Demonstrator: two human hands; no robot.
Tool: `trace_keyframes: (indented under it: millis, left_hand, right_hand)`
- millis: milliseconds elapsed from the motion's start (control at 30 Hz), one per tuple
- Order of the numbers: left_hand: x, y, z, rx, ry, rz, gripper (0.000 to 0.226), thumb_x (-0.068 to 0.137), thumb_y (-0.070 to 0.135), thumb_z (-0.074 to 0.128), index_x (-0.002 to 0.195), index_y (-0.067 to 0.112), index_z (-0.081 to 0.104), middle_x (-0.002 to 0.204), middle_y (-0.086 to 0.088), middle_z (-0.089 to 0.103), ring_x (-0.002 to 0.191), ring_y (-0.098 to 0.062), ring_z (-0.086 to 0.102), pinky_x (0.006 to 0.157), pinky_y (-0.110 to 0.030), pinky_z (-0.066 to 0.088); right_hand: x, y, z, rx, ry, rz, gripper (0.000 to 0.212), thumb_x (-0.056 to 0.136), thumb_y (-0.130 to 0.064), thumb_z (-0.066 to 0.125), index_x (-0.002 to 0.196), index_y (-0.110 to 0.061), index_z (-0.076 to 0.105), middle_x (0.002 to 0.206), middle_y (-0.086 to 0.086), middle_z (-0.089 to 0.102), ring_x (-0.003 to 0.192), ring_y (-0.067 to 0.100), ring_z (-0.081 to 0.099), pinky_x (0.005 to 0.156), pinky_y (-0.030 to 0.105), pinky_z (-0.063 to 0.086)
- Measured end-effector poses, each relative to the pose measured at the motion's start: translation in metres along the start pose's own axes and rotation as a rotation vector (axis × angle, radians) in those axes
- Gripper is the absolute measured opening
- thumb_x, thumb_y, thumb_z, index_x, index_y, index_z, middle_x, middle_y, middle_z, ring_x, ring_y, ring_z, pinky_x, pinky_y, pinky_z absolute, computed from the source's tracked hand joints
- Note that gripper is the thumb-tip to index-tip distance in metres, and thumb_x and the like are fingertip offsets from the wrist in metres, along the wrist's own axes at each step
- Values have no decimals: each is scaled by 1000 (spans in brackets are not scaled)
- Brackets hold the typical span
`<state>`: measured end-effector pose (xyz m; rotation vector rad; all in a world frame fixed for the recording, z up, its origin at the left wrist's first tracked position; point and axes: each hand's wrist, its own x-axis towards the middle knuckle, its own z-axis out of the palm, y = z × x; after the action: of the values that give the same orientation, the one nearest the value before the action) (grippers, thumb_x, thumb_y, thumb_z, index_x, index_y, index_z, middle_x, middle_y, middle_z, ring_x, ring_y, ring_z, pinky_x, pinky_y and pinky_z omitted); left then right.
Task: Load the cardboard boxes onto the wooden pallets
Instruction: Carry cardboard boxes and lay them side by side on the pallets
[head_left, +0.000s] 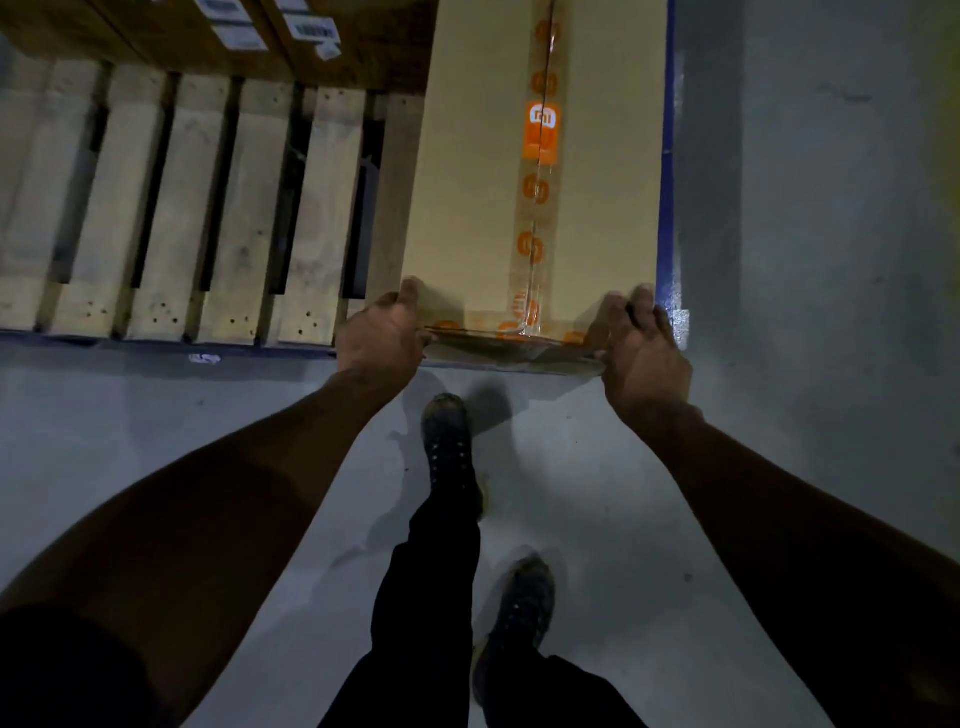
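Long tan cardboard box (467, 182) lies flat along the right edge of the wooden pallet (218, 208), sealed lengthwise with clear tape printed with orange "mi" logos; near end slightly overhangs the pallet. Left hand (382, 332) and right hand (641, 343) each grip a near corner, fingers curled over the end. Bare slats lie left of the box; darker boxes (249, 31) behind carry white labels, apparently barcodes, unreadable.
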<state>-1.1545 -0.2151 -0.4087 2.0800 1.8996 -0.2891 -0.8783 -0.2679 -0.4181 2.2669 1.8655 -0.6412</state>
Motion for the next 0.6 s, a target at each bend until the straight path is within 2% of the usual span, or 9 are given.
trace_keyframes:
  millis: [133, 333, 467, 600]
  left_hand:
    - [1, -2, 2, 0, 6, 10, 66, 94, 44, 56, 147, 18, 26, 115, -15, 60, 99, -35, 61, 74, -41, 49]
    - [4, -7, 7, -38, 26, 27, 64, 92, 45, 59, 142, 19, 29, 110, -13, 63, 92, -35, 63, 73, -46, 56]
    - [4, -6, 7, -42, 19, 18, 67, 93, 44, 58, 146, 19, 26, 116, -14, 61, 97, -36, 62, 76, -48, 55]
    - [8, -1, 3, -24, -6, -4, 68, 94, 45, 56, 148, 19, 24, 117, -14, 60, 100, -34, 61, 74, -42, 51]
  right_hand:
    - [-1, -3, -2, 12, 0, 22, 80, 95, -24, 62, 157, -23, 12, 166, 8, -5, 150, 38, 12, 104, 59, 44]
    - [-5, -7, -8, 23, 20, 11, 76, 92, -15, 63, 153, -20, 20, 164, 10, 3, 148, 37, 18, 98, 56, 47]
    - [-4, -9, -10, 42, 42, 0, 70, 92, -14, 63, 151, -19, 25, 162, 11, 9, 145, 36, 22, 98, 54, 47]
    - [3, -6, -9, 27, 42, -3, 74, 90, -17, 65, 150, -22, 23, 162, 11, 8, 145, 38, 22, 97, 57, 47]
